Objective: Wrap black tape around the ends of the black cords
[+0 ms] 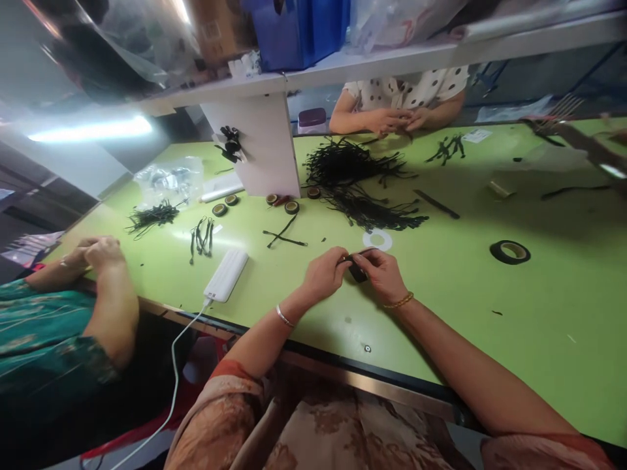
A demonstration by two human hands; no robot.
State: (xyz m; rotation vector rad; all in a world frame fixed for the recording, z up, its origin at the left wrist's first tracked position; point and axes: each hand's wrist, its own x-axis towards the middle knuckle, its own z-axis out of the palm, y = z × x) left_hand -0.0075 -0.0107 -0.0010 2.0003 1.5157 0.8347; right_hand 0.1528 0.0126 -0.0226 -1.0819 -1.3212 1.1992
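My left hand [327, 273] and my right hand [385, 274] meet above the front of the green table. Both are closed, fingertips almost touching, on a short black cable [358, 274]. A dark flat part of it hangs between them, while the rest is hidden by the fingers. Just beyond my hands lies a white ring [377, 240]. Farther back is a large heap of black cables [347, 163], with a second bunch [377, 209] nearer me. Two crossed black cables [284, 236] rest to the left.
To the right lies a black tape roll [510, 252]; smaller rolls [292, 207] sit by a white upright panel [259, 143]. A white power bank [226, 275] trails a cord off the edge. Co-workers' hands [392, 121] are across the table and at the left [100, 253]. A shelf [343, 72] hangs above.
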